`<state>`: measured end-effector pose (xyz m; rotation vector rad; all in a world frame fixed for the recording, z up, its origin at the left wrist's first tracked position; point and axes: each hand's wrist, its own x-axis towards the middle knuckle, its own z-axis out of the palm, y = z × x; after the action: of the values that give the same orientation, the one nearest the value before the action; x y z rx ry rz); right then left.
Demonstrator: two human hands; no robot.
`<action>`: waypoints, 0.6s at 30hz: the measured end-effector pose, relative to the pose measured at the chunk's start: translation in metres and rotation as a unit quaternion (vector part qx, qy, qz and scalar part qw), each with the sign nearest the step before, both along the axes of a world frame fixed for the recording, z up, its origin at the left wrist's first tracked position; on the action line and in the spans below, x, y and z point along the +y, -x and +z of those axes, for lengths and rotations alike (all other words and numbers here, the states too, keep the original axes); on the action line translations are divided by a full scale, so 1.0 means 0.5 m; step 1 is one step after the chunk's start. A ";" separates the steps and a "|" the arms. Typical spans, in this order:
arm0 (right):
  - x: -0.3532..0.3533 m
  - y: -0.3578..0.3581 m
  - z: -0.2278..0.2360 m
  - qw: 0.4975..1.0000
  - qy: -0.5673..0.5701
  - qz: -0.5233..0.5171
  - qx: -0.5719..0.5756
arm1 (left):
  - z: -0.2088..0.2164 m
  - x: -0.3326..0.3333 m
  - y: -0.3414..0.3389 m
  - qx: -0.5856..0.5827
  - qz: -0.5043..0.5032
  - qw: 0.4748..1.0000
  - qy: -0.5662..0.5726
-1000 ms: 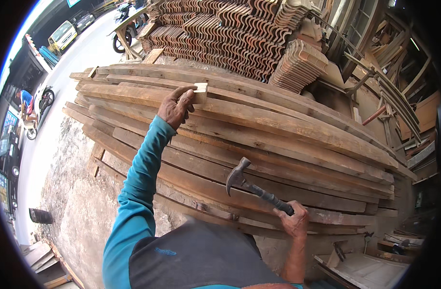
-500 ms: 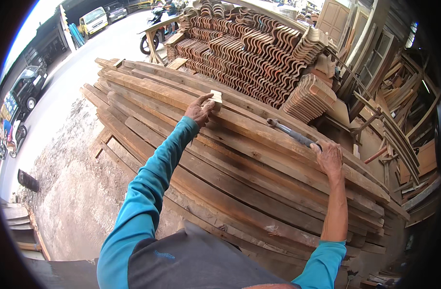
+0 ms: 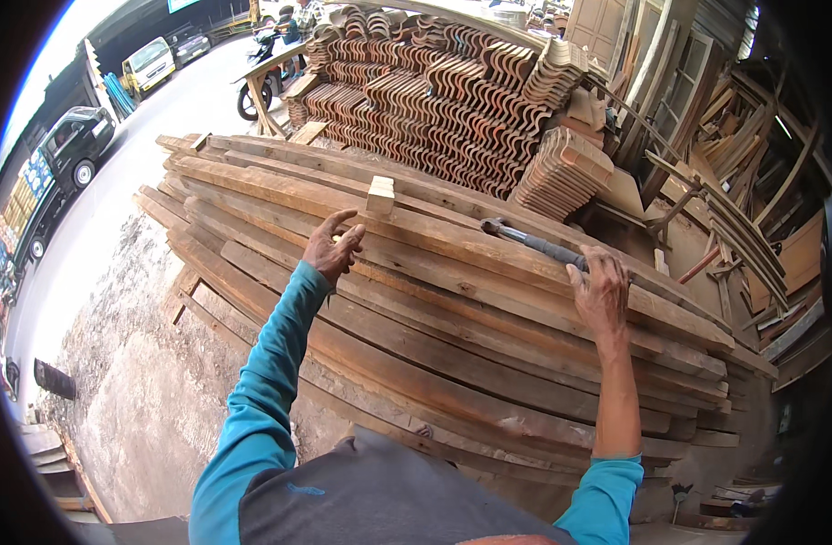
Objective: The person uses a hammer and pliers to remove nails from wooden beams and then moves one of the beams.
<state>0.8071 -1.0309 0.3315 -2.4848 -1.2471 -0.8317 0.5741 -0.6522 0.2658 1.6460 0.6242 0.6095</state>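
My left hand (image 3: 332,247) hovers over the stacked wooden beams (image 3: 452,280), index finger and thumb spread apart, its other fingers partly curled. Whether something small sits in its palm I cannot make out. Just beyond it, a small pale wood block (image 3: 380,196) stands on one of the upper beams, apart from my fingers. To the right, a hammer (image 3: 536,243) lies along the top beams, head toward the middle. My right hand (image 3: 605,289) is loosely closed around the end of its dark grip.
Behind the beams rises a big stack of curved clay roof tiles (image 3: 425,109). Old doors and frames (image 3: 684,91) lean at the right, near scrap wood (image 3: 720,127). A black pickup (image 3: 75,150) and a yellow-white van (image 3: 149,65) are on the road at left.
My left hand has let go of the pale block and drawn back toward me and left. My right hand stays at the hammer's grip, its fingers looser. The view has shifted slightly.
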 end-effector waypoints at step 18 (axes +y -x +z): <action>-0.126 0.478 -0.376 0.941 -0.139 -0.074 0.298 | -0.309 -0.209 0.437 0.462 -0.330 0.812 0.134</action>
<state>0.5679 -1.0937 0.1436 -2.3462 -0.6858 -0.2151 0.3558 -0.7566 0.1112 1.6767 0.7008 -0.8238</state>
